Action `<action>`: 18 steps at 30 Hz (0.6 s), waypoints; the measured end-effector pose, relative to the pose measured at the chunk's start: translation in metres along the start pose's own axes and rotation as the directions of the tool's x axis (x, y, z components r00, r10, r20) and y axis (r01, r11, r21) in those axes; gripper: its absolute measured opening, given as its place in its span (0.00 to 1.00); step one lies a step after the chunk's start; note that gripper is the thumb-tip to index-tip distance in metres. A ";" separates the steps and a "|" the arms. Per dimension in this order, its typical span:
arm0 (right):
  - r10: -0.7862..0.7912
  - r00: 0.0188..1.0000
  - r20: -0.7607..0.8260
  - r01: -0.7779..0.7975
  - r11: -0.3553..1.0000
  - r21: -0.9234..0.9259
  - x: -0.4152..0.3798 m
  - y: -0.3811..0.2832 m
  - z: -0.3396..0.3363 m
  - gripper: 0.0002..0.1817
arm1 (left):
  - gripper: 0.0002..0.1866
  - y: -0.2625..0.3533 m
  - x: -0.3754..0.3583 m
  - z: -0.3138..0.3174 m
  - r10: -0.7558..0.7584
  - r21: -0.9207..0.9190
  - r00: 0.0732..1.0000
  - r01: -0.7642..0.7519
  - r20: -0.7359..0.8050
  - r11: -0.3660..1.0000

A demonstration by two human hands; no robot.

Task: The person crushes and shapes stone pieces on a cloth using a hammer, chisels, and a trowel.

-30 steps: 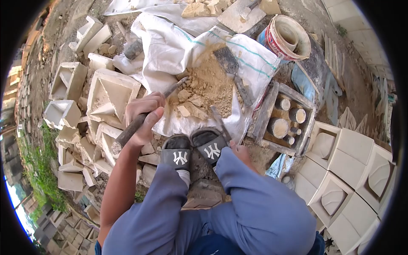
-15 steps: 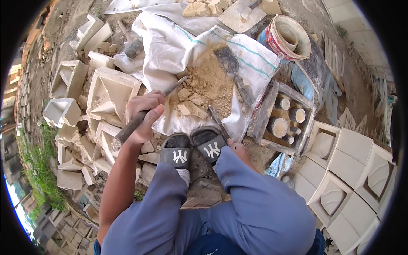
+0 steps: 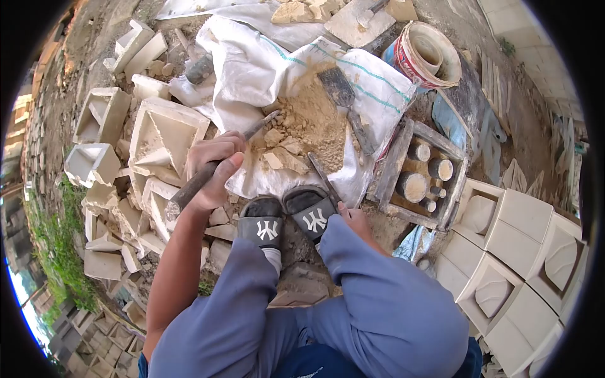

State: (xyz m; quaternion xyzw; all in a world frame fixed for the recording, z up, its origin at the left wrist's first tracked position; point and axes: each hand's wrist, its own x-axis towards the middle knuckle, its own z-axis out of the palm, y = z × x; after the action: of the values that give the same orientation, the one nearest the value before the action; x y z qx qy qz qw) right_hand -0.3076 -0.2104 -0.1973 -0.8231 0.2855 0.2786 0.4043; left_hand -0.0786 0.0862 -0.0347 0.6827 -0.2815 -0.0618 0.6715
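My left hand point(image 3: 215, 167) is wrapped round a dark chisel-like rod point(image 3: 196, 188), whose narrow end points toward the crumbled tan stone point(image 3: 309, 126) on a white woven sack point(image 3: 236, 69). Beside my right knee, my right hand point(image 3: 359, 222) is closed on a thin, flat metal bar point(image 3: 321, 175). Its upper end reaches the sack's near edge; my knee hides part of the hand. A dark flat-bladed trowel point(image 3: 337, 88) lies across the powder. Broken stone chunks point(image 3: 285, 160) rest between the two tools, just beyond my sandals point(image 3: 307, 200).
Hollow pale blocks and shards point(image 3: 165, 142) crowd the left side. To the right stand a wooden box mould point(image 3: 409, 129) with round cores, a paint bucket point(image 3: 452, 69) and rows of carved blocks point(image 3: 520, 217). Another trowel point(image 3: 356, 28) lies at the top.
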 end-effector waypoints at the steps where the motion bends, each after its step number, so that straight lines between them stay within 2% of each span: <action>1: -0.036 0.999 -0.028 0.037 0.999 0.038 0.000 -0.009 -0.006 0.33 | 0.19 -0.002 0.001 0.000 0.014 -0.010 1.000 -0.014 -0.014 1.000; 3: -0.056 0.997 -0.045 0.059 0.995 0.078 -0.005 -0.009 -0.005 0.33 | 0.19 -0.003 0.000 -0.001 0.021 -0.004 1.000 -0.021 -0.004 1.000; 5: -0.227 0.965 -0.130 0.255 0.927 0.275 -0.004 -0.003 -0.007 0.35 | 0.19 -0.003 -0.001 -0.001 0.036 0.004 0.999 -0.036 -0.006 0.999; 8: -0.304 0.944 -0.132 0.330 0.897 0.293 -0.011 0.004 -0.005 0.37 | 0.19 -0.001 0.000 0.000 0.005 0.026 1.000 -0.006 0.020 1.000; 9: -0.307 0.942 -0.137 0.334 0.897 0.290 -0.007 0.009 -0.001 0.37 | 0.20 0.000 0.002 0.004 0.001 0.014 1.000 -0.001 -0.005 1.000; 11: -0.069 0.997 -0.027 0.069 0.998 -0.005 0.003 0.011 0.008 0.37 | 0.22 0.001 0.005 0.006 0.000 0.005 0.999 0.000 -0.032 1.000; 15: -0.001 1.000 -0.002 0.001 0.998 0.070 0.004 -0.005 -0.002 0.36 | 0.22 -0.003 0.006 0.003 0.035 -0.011 0.998 -0.035 -0.045 0.999; 17: -0.136 0.989 -0.054 0.145 0.968 0.207 -0.002 -0.007 -0.006 0.36 | 0.22 -0.004 0.001 0.003 0.033 -0.026 0.999 -0.034 -0.042 0.999; 18: -0.139 0.989 -0.051 0.146 0.968 0.203 -0.001 -0.006 -0.007 0.36 | 0.22 -0.005 0.001 0.004 0.039 -0.014 0.999 -0.040 -0.038 0.999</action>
State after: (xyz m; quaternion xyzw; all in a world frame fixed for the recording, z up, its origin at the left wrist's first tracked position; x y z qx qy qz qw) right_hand -0.3028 -0.2130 -0.1901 -0.8000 0.2602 0.2027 0.5012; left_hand -0.0781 0.0820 -0.0391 0.6729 -0.2817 -0.0378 0.6829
